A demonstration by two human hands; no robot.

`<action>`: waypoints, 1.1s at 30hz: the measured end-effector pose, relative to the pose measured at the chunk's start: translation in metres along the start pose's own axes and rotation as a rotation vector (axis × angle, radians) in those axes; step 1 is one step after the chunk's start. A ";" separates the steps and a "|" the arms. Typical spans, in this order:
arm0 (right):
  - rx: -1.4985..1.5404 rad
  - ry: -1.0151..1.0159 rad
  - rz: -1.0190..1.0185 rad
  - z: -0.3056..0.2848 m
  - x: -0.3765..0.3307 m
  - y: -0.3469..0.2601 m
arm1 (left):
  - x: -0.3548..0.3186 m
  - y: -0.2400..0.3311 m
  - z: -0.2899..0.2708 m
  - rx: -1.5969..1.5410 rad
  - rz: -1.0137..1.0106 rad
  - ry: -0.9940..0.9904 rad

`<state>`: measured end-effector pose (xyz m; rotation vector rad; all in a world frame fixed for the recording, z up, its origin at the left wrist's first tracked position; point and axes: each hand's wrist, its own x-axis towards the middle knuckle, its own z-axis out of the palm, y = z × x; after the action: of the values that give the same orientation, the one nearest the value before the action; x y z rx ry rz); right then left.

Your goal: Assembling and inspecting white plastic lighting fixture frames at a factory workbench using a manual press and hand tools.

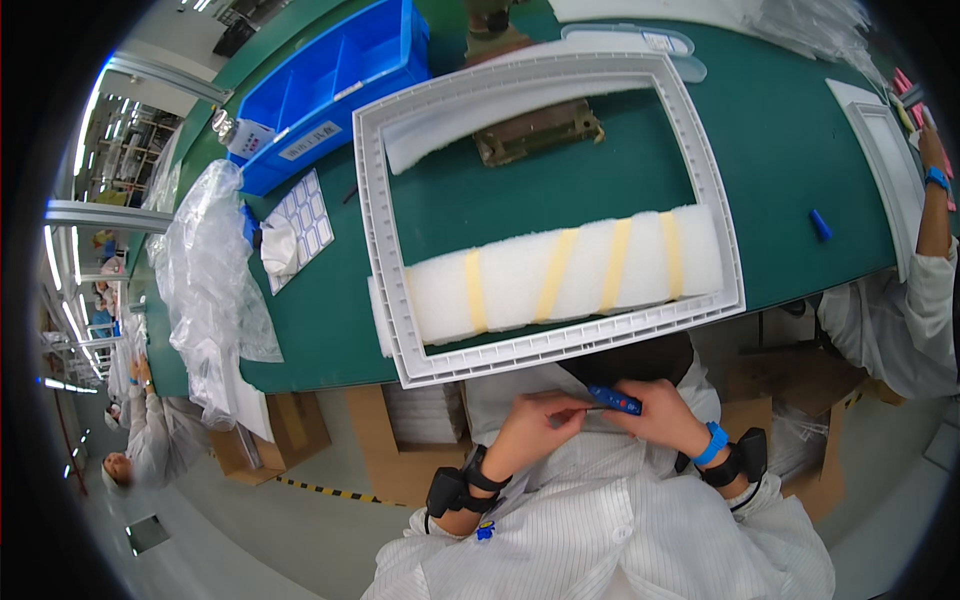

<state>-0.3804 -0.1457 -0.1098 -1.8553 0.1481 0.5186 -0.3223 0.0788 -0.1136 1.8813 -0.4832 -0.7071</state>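
- Head view: the right hand (pixel 660 416) grips a small blue hand tool (pixel 615 400) in front of the body, just off the near edge of the green table (pixel 800 165).
- Head view: the left hand (pixel 532 432) is curled, fingertips at the tool's end; whether they pinch it, I cannot tell.
- Head view: a pale grey rectangular frame (pixel 560 345) lies on the table, around a yellow-taped white foam pad (pixel 513 275).

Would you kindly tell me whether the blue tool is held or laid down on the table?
Held: the blue tool is in the right hand, clear of the green table, with the left hand at its end.
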 end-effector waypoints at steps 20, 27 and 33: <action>-0.098 -0.010 -0.278 0.007 -0.002 0.037 | -0.002 -0.027 0.018 0.081 -0.016 -0.059; -0.032 -0.051 -0.242 0.011 -0.006 0.047 | -0.002 -0.033 0.023 -0.225 -0.186 -0.113; 0.060 -0.110 -0.234 0.006 -0.006 0.044 | -0.009 -0.033 0.025 -0.375 -0.283 -0.094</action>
<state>-0.4032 -0.1559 -0.1467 -1.7532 -0.1253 0.4466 -0.3450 0.0807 -0.1493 1.5792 -0.1275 -1.0028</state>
